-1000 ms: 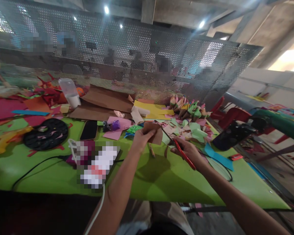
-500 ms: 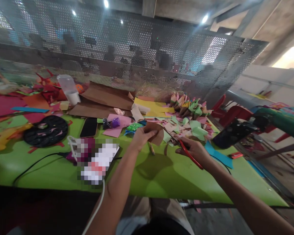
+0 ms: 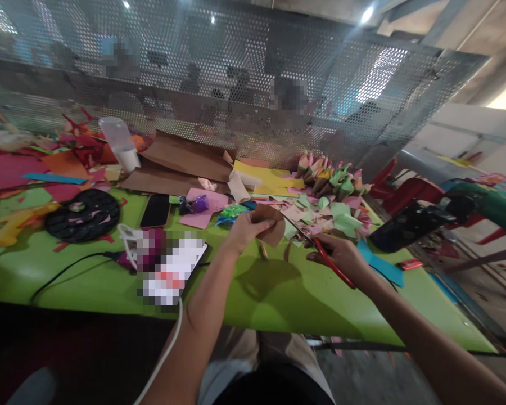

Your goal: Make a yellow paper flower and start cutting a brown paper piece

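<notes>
Pinched between the thumb and fingers of my left hand (image 3: 245, 229) is a piece of brown paper (image 3: 273, 226), rounded along its lower edge and raised above the green table (image 3: 219, 304). My right hand (image 3: 338, 254) grips a pair of scissors (image 3: 329, 260) with red handles. Their blades point up and left, toward the paper's right edge; whether they touch it I cannot tell. On the table below the paper lie a pencil-like stick (image 3: 263, 249) and a thin brown strip (image 3: 287, 251). Colored paper scraps (image 3: 316, 211) are heaped just behind the scissors.
Two phones, one dark (image 3: 156, 210) and one lit (image 3: 175, 273) with a white cable, lie left of my arms. A black round tray (image 3: 83, 216) and a yellow glue gun (image 3: 23, 222) sit farther left. Paper flowers (image 3: 333, 175), a black bottle (image 3: 405, 225) and brown sheets (image 3: 185, 163) are around.
The camera view has tilted down slightly, so the scene sits a little higher. Both hands keep their hold, with the paper and scissors in nearly the same position relative to each other.
</notes>
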A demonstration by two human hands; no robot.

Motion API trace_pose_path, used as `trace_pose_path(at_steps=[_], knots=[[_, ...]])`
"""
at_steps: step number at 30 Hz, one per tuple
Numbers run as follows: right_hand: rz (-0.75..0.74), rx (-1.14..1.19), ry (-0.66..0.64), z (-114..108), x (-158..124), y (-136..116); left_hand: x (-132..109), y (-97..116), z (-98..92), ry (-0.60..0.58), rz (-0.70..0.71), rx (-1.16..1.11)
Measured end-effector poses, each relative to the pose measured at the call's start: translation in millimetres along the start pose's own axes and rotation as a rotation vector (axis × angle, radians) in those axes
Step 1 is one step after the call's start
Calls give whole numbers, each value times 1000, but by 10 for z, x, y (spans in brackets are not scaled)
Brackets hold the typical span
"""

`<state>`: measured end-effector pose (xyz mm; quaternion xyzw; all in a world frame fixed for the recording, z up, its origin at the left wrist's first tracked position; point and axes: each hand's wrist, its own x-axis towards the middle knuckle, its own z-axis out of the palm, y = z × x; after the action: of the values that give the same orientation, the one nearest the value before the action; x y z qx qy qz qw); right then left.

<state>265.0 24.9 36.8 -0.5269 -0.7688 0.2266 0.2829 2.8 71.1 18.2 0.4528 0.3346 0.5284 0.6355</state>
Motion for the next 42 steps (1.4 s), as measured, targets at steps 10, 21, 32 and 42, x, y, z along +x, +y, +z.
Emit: trace_pose_path(at_steps=[10,21,32,42], knots=[[-15,-66,-12,-61,-26,-86,-28,45,46,-16,-45,25],[39,53,36,30,-19,14,-20,-5,34,-29,-53,36],[77,270,39,-21,53,-286,107,-74,28,99,26,-10],[65,600,205,380,433,-381,107,-126,59,137,88,40]])
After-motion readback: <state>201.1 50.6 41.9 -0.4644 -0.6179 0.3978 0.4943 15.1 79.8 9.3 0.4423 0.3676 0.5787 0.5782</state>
